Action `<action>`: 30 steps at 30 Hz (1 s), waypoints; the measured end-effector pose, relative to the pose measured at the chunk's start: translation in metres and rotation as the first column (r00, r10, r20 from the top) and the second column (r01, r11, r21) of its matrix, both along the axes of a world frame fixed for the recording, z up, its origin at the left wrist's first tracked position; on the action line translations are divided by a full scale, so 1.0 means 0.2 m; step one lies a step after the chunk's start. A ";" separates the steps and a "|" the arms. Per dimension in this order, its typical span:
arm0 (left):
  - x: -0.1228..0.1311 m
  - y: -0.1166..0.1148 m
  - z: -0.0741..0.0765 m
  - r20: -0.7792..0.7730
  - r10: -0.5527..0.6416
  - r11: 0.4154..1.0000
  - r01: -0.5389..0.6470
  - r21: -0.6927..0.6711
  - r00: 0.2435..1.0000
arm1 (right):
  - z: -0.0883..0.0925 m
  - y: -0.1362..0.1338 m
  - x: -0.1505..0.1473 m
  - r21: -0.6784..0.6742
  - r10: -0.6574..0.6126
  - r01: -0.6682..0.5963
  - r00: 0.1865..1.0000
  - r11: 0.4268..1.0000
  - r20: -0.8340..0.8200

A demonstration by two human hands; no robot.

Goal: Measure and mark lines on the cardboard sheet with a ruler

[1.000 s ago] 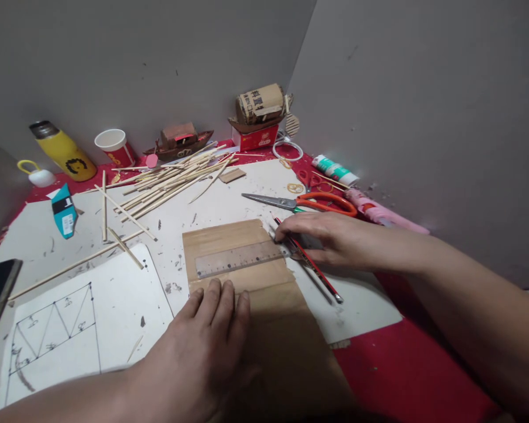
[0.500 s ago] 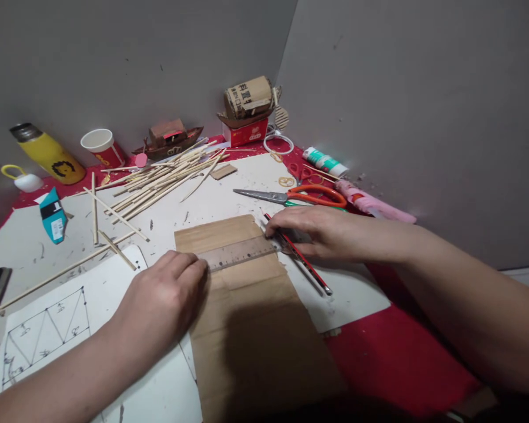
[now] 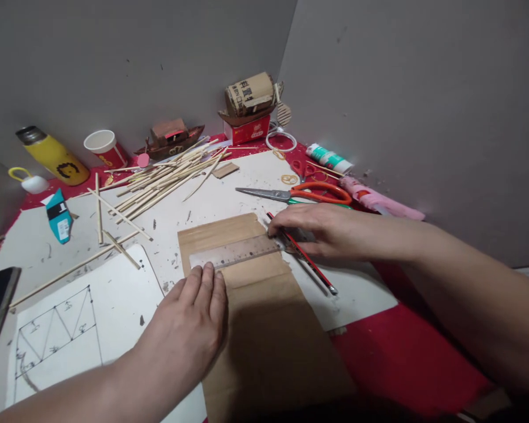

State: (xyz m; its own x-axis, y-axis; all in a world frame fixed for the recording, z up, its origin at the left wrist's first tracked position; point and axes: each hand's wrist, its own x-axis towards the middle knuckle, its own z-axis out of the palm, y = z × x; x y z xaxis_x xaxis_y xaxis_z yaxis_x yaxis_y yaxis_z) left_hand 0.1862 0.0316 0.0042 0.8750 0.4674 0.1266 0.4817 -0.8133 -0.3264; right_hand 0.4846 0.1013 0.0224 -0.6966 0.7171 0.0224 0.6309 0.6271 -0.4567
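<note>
Head cam: clear straight plastic ruler (image 3: 229, 251) lay across far end of flat brown cardboard sheet (image 3: 255, 294). Bare L hand (image 3: 187, 320) on sheet's L side, fingers flat, unclenched, tips at ruler's near edge. Bare R hand (image 3: 302, 232) by sheet's R edge, curled over ruler end & slim red-black wooden pencil (image 3: 311, 263); couldn't tell if either was gripped. Risk: ruler could've skewed w/ uneven L fingertip pressure, or pencil nudging its R end. Text: black "料置" on tan cardboard roll (image 3: 249, 94) beyond sheet; white T-like mark on teal pointed piece (image 3: 58, 218) L of sheet.
</note>
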 end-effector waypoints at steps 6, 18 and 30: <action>0.03 -0.02 -0.02 0.039 0.044 0.999 -0.043 -0.028 0.998 | -0.02 0.00 0.01 0.021 -0.001 0.001 1.000 1.000 -0.010; -0.13 0.33 0.08 0.481 0.605 0.747 -0.244 -0.618 0.634 | -0.01 -0.01 0.01 -0.010 0.004 -0.004 1.000 1.000 0.017; -0.13 0.39 0.06 0.187 0.891 0.165 0.088 -0.982 0.414 | -0.03 0.01 0.00 -0.010 0.001 -0.001 0.999 1.000 -0.034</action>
State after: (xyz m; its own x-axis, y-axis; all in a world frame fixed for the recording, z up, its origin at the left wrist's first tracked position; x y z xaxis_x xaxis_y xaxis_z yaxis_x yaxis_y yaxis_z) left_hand 0.1595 0.1105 0.0169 0.2885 0.9103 -0.2969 0.4231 0.1570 0.8924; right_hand 0.4852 0.1032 0.0166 -0.6964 0.7166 0.0392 0.6142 0.6234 -0.4839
